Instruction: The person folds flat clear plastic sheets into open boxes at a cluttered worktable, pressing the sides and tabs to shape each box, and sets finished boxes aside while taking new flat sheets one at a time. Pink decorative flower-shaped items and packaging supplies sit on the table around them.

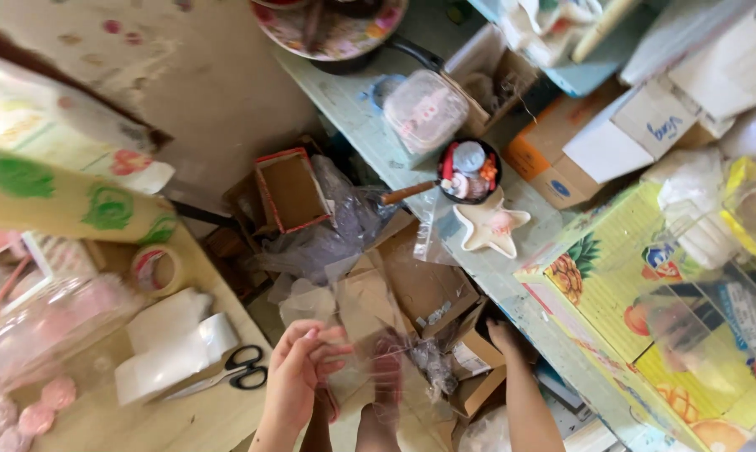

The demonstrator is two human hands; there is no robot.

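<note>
A single head-worn camera is looking steeply down from above, tilting so the scene is running diagonally. It is sitting close to the person's raised left hand (298, 372) at six o'clock, while the right hand (502, 335) is reaching toward four o'clock. The desk (202, 410) is filling eight o'clock, and a cluttered shelf (370, 125) is stretching from twelve toward four o'clock.

Tan wooden worktop (219, 418) with black-handled scissors (231, 372), white tape roll (173, 356), brown tape roll (156, 269), pale green painted bench (370, 125) bearing white star-shaped ceramic dish (491, 226), clear lidded plastic tub (424, 109), yellow fruit-printed carton (621, 276)
</note>
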